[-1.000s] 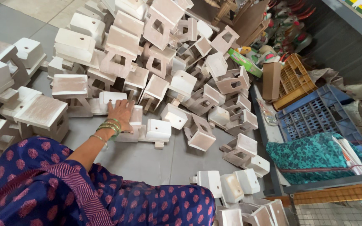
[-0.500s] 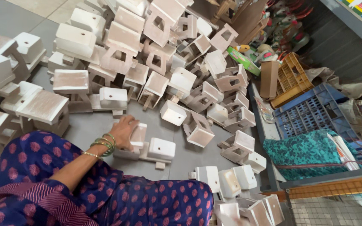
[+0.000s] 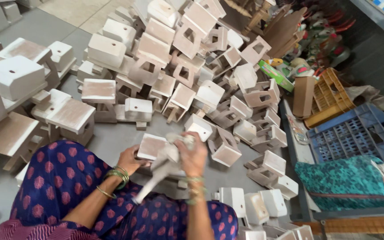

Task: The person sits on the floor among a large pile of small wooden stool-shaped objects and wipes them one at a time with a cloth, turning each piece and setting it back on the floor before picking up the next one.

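Hands now both on one white-painted wooden block (image 3: 153, 146), drawn from floor pile onto lap since a second ago; left hand (image 3: 130, 159) clasps its near edge, right hand (image 3: 193, 153) clenched on pale rag (image 3: 167, 160) pressed against it. Chalky matte paint, boxy shapes with square cut-outs in heap (image 3: 178, 66); smooth grey floor (image 3: 112, 138)

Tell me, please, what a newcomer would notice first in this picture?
First, the big heap of white-painted wooden pieces covering the grey floor ahead. Then, at the centre, the left hand steadying one white block while the right hand presses a pale cloth on it. A blue crate sits at right.
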`<action>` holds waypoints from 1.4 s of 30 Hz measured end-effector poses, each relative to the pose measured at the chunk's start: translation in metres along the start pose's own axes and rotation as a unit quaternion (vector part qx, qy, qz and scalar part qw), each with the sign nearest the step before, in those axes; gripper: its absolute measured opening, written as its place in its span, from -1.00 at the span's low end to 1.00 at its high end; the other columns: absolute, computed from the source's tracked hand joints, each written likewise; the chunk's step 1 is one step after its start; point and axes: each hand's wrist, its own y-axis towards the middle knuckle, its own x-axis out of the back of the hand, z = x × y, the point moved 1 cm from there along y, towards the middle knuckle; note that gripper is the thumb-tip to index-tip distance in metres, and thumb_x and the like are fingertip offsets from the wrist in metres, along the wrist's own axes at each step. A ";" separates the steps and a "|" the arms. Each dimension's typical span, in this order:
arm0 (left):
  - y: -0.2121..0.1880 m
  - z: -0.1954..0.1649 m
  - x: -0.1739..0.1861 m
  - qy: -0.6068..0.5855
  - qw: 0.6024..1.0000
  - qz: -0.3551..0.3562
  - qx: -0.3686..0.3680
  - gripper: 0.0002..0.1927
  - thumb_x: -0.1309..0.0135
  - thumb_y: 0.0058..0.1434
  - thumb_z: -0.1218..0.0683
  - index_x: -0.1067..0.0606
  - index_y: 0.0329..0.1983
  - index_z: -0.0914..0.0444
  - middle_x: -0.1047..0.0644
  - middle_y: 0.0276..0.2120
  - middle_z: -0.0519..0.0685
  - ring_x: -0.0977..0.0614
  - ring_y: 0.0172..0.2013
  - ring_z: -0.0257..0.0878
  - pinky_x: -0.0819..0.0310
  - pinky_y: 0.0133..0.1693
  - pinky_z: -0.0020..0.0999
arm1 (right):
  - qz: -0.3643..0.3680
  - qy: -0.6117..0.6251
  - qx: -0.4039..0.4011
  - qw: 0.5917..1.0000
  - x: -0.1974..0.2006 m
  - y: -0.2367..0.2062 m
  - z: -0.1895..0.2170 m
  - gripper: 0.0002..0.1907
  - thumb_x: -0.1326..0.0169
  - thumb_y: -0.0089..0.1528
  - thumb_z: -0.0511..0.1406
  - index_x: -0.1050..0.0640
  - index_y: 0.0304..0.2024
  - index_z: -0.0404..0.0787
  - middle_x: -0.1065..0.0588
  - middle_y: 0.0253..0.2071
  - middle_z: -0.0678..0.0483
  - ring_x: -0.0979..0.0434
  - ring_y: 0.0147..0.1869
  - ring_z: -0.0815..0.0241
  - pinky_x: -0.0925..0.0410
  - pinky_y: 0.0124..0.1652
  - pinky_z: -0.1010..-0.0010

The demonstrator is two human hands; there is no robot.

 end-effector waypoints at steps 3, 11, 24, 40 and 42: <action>-0.003 0.003 -0.004 -0.052 0.998 -0.003 0.021 -0.49 -0.38 -0.18 0.26 -0.60 -0.07 0.32 -0.73 -0.26 0.02 -0.76 -0.23 -0.17 -0.62 -0.11 -0.29 | 0.049 -0.048 -0.056 0.996 -0.070 0.001 -0.019 -0.52 -0.27 0.15 -0.29 -0.51 0.09 -0.32 -0.50 0.06 -0.24 -0.51 0.09 -0.16 -0.36 0.05 0.11; 0.000 0.016 -0.010 0.217 0.970 -0.107 -0.025 -0.84 -0.22 0.09 0.22 -0.58 -0.30 0.45 -0.59 -0.32 0.35 -0.63 -0.18 0.25 -0.54 -0.14 -0.04 | 0.168 -0.182 0.173 0.953 -0.111 -0.079 -0.048 -0.49 -0.02 0.18 -0.44 -0.49 0.22 -0.28 -0.35 0.40 -0.15 -0.21 0.55 -0.20 -0.08 0.45 0.07; -0.007 0.006 -0.005 0.192 0.979 -0.048 -0.047 -0.79 -0.15 0.09 0.22 -0.58 -0.20 0.38 -0.61 -0.34 0.31 -0.63 -0.20 0.24 -0.50 -0.18 0.01 | 0.154 -0.163 0.141 0.964 -0.131 -0.064 -0.051 -0.46 -0.08 0.13 -0.46 -0.45 0.20 -0.35 -0.30 0.40 -0.18 -0.13 0.53 -0.21 -0.03 0.43 0.07; 0.000 0.024 -0.007 0.184 0.981 -0.048 -0.025 -0.75 -0.21 0.11 0.12 -0.59 -0.19 0.37 -0.63 -0.31 0.30 -0.65 -0.17 0.23 -0.52 -0.16 -0.03 | 0.117 -0.105 0.145 0.977 -0.128 -0.080 -0.040 -0.70 -0.02 0.23 -0.46 -0.55 0.02 -0.30 -0.53 0.16 -0.20 -0.43 0.39 -0.21 -0.29 0.31 0.09; 0.001 0.026 -0.009 0.143 0.989 -0.026 -0.002 -0.68 -0.26 0.07 0.07 -0.59 -0.17 0.36 -0.65 -0.30 0.26 -0.70 -0.18 0.13 -0.55 -0.14 -0.09 | 0.131 -0.065 -0.035 0.989 -0.107 -0.087 -0.048 -0.67 0.07 0.22 -0.45 -0.56 0.02 -0.26 -0.54 -0.06 -0.20 -0.54 0.07 -0.18 -0.38 0.10 0.12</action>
